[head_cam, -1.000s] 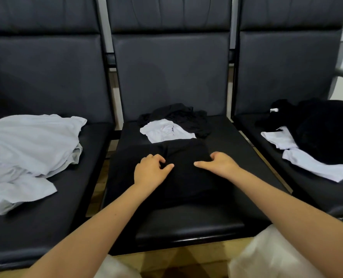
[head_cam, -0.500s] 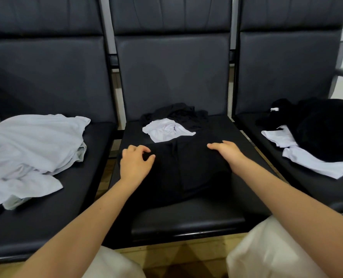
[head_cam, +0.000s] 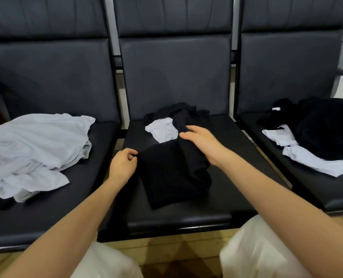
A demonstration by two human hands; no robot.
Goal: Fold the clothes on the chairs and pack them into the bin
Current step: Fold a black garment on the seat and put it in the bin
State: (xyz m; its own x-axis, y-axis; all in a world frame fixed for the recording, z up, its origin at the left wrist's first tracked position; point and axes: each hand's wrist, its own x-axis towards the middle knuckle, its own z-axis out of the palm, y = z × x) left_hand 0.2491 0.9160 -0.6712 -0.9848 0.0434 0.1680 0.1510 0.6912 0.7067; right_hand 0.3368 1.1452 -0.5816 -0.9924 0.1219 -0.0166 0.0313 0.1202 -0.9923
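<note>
Your right hand (head_cam: 201, 144) grasps the right edge of the black garment (head_cam: 172, 173), thumb and fingers pinching a raised fold of it above the middle seat (head_cam: 216, 209). Your left hand (head_cam: 123, 164) sits at the garment's left edge, fingers curled at the cloth; whether they actually hold it cannot be told. The garment lies partly folded on the middle seat, its right side lifted. Just behind it rests a white cloth (head_cam: 162, 131), touching a dark heap (head_cam: 178, 112) against the backrest. On the left seat lies a white pile (head_cam: 34, 149). On the right seat, a black pile (head_cam: 325, 125) sits on a white garment (head_cam: 307, 157).
</note>
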